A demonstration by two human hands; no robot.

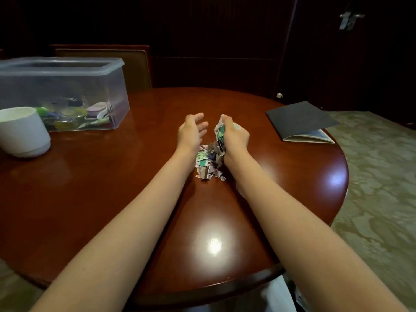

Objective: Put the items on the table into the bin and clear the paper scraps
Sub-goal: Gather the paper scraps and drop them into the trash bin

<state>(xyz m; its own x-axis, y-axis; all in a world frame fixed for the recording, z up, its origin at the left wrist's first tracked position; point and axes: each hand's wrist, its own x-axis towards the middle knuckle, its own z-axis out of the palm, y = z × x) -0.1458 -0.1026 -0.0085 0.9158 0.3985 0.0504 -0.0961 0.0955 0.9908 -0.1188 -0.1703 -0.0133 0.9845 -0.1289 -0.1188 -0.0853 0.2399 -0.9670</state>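
A heap of torn colourful paper scraps (208, 164) lies near the middle of the round wooden table (112, 188). My right hand (234, 135) grips a bunch of these scraps, which stick out above and below its fist. My left hand (191, 131) hovers just left of it, fingers relaxed and spread, holding nothing. At the far left stands a clear plastic bin (67, 86) with several small colourful items inside.
A white cup (23, 131) stands at the left edge in front of the bin. A dark booklet (301, 121) lies at the table's right side. A chair back (135, 66) rises behind the bin. Patterned carpet (378, 176) lies to the right.
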